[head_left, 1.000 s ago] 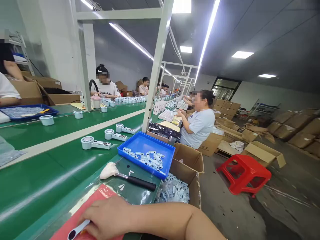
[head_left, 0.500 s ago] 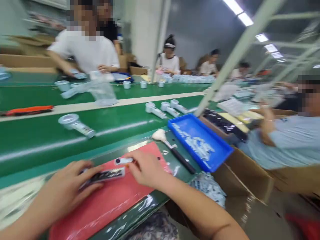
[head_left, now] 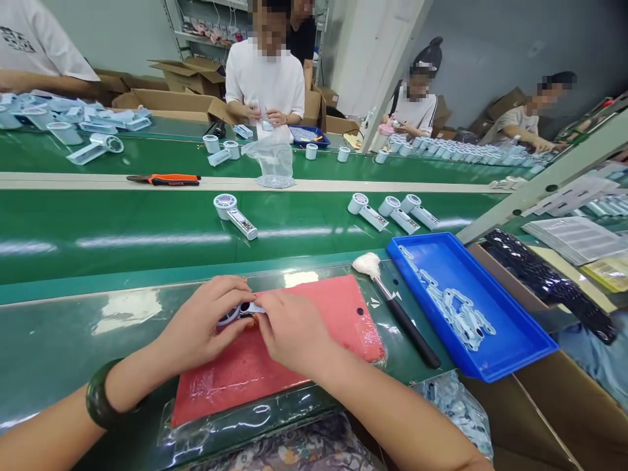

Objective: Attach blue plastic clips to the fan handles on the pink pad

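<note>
Over the red pad [head_left: 314, 307], my left hand [head_left: 209, 320] is closed around a handheld fan [head_left: 226, 318], whose round head shows between thumb and fingers. My right hand [head_left: 294, 330] pinches a small pale-blue cover piece with a black dot [head_left: 251, 307] against the fan. Much of the fan's handle is hidden by my fingers. A black-handled mallet with a whitish wrapped head [head_left: 405, 324] lies right of the pad. Beyond it stands a blue tray [head_left: 515, 327] with a heap of similar cover pieces [head_left: 458, 311].
Ahead on the green conveyor [head_left: 122, 226] lie one fan [head_left: 235, 216] and three more to the right. Orange-handled pliers [head_left: 174, 180] rest on the divider strip. A slanted metal post [head_left: 534, 190] rises at right. Several people work across the line.
The view has swung left. My hands have come together, and the cover piece, earlier held apart beside the fan's handle, is now against the fan. The handle has turned out of sight.
</note>
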A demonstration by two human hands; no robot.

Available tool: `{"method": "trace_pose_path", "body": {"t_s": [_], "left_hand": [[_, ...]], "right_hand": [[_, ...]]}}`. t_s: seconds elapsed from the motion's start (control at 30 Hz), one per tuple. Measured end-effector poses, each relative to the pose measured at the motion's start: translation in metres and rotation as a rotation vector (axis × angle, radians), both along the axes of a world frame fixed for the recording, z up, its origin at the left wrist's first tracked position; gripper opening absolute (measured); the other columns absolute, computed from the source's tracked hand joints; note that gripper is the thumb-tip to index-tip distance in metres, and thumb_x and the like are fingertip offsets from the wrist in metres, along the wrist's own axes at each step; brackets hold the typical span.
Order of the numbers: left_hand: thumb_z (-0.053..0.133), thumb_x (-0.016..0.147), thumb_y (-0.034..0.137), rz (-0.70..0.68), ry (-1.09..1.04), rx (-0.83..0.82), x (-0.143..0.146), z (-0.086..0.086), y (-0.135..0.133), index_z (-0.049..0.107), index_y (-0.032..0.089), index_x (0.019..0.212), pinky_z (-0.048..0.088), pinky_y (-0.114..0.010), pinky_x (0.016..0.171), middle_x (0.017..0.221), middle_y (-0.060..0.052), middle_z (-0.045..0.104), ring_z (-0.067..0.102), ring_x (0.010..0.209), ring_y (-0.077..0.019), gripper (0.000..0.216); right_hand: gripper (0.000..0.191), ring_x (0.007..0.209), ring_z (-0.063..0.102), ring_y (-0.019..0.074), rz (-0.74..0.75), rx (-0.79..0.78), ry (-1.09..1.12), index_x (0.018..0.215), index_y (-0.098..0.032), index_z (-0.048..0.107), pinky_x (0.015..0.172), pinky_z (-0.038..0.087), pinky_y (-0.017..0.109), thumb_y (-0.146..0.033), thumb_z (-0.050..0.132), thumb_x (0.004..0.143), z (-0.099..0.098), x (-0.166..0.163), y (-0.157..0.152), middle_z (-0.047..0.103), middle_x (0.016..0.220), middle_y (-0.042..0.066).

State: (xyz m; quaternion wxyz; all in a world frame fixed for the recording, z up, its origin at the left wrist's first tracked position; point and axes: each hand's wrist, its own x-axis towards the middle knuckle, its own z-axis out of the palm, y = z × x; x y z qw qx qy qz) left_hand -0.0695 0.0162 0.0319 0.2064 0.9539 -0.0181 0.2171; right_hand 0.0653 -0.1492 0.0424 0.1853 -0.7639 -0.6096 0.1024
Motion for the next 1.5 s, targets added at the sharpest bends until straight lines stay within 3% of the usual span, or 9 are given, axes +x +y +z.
{"method": "trace_pose_path", "body": {"t_s": [0.13, 0.27, 0.5, 0.63, 0.77, 0.9, 1.03, 1.33, 1.5], "left_hand": [[0.049, 0.104, 0.035, 0.007, -0.018, -0.048, 0.004, -0.001, -0.001, 0.068, 0.026, 0.109, 0.053, -0.033, 0.09, 0.11, -0.003, 0.069, 0.064, 0.105, -0.0205, 0.022], [0.05, 0.104, 0.044, 0.058, 0.029, -0.107, 0.004, -0.003, -0.002, 0.072, 0.03, 0.108, 0.054, -0.031, 0.083, 0.108, -0.002, 0.069, 0.064, 0.098, -0.0198, 0.026], [0.05, 0.102, 0.05, 0.14, 0.031, -0.143, -0.005, -0.016, 0.0, 0.073, 0.029, 0.107, 0.055, -0.034, 0.09, 0.112, -0.005, 0.067, 0.064, 0.107, -0.0231, 0.031], [0.051, 0.103, 0.047, 0.146, 0.043, -0.147, -0.004, -0.009, -0.006, 0.074, 0.03, 0.102, 0.055, -0.03, 0.085, 0.109, -0.003, 0.068, 0.065, 0.099, -0.02, 0.029], [0.049, 0.102, 0.054, 0.174, 0.096, -0.162, 0.001, -0.001, -0.009, 0.076, 0.028, 0.096, 0.055, -0.03, 0.08, 0.104, -0.004, 0.068, 0.065, 0.093, -0.0196, 0.038], [0.052, 0.101, 0.051, 0.138, 0.115, -0.159, -0.001, 0.004, -0.011, 0.075, 0.027, 0.097, 0.055, -0.03, 0.078, 0.102, -0.005, 0.068, 0.065, 0.092, -0.0195, 0.034], [0.056, 0.102, 0.046, 0.083, 0.058, -0.082, -0.011, 0.006, -0.019, 0.07, 0.025, 0.102, 0.054, -0.03, 0.078, 0.101, -0.005, 0.067, 0.063, 0.093, -0.0193, 0.025], [0.052, 0.104, 0.035, 0.076, 0.014, 0.13, -0.029, -0.004, -0.039, 0.063, 0.022, 0.117, 0.051, -0.04, 0.093, 0.118, -0.008, 0.065, 0.061, 0.109, -0.0246, 0.022], [0.044, 0.105, 0.022, 0.074, 0.015, 0.25, -0.023, 0.003, -0.049, 0.059, 0.016, 0.113, 0.049, -0.043, 0.101, 0.111, -0.008, 0.069, 0.064, 0.109, -0.025, 0.019]], "right_hand": [[0.02, 0.097, 0.067, 0.0258, -0.006, 0.059, 0.059, 0.114, -0.017, 0.064, 0.079, 0.053, 0.038, -0.021, 0.049, 0.101, -0.001, 0.004, -0.004, 0.071, 0.107, 0.009], [0.022, 0.1, 0.066, 0.0246, -0.033, 0.114, 0.161, 0.116, -0.017, 0.065, 0.084, 0.053, 0.039, -0.02, 0.049, 0.101, -0.006, 0.006, -0.008, 0.07, 0.109, 0.007], [0.023, 0.096, 0.065, 0.0275, -0.043, 0.094, 0.083, 0.112, -0.016, 0.068, 0.081, 0.051, 0.04, -0.025, 0.05, 0.102, -0.01, 0.002, -0.006, 0.07, 0.104, 0.01], [0.02, 0.092, 0.061, 0.0241, -0.022, 0.141, 0.082, 0.11, -0.021, 0.072, 0.08, 0.046, 0.038, -0.031, 0.057, 0.102, -0.012, 0.009, -0.008, 0.068, 0.099, 0.007], [0.011, 0.098, 0.058, 0.0202, -0.067, 0.211, 0.238, 0.107, -0.026, 0.074, 0.087, 0.045, 0.037, -0.025, 0.069, 0.098, -0.021, 0.018, -0.008, 0.063, 0.1, 0.003], [0.015, 0.108, 0.059, 0.0209, -0.05, 0.248, 0.37, 0.112, -0.023, 0.072, 0.096, 0.047, 0.04, -0.023, 0.068, 0.098, -0.031, 0.018, -0.012, 0.066, 0.11, 0.004], [0.047, 0.125, 0.056, 0.0247, 0.044, 0.176, 0.466, 0.139, -0.021, 0.058, 0.111, 0.046, 0.046, -0.027, 0.071, 0.095, -0.03, 0.015, -0.02, 0.063, 0.135, 0.009], [0.049, 0.122, 0.054, 0.0242, 0.128, 0.045, 0.411, 0.143, -0.023, 0.057, 0.112, 0.043, 0.046, -0.02, 0.067, 0.095, -0.025, 0.005, -0.029, 0.063, 0.133, 0.005], [0.044, 0.117, 0.054, 0.0293, 0.106, 0.041, 0.208, 0.144, -0.018, 0.054, 0.104, 0.045, 0.05, -0.02, 0.055, 0.1, -0.033, -0.001, -0.026, 0.062, 0.135, 0.01]]}}
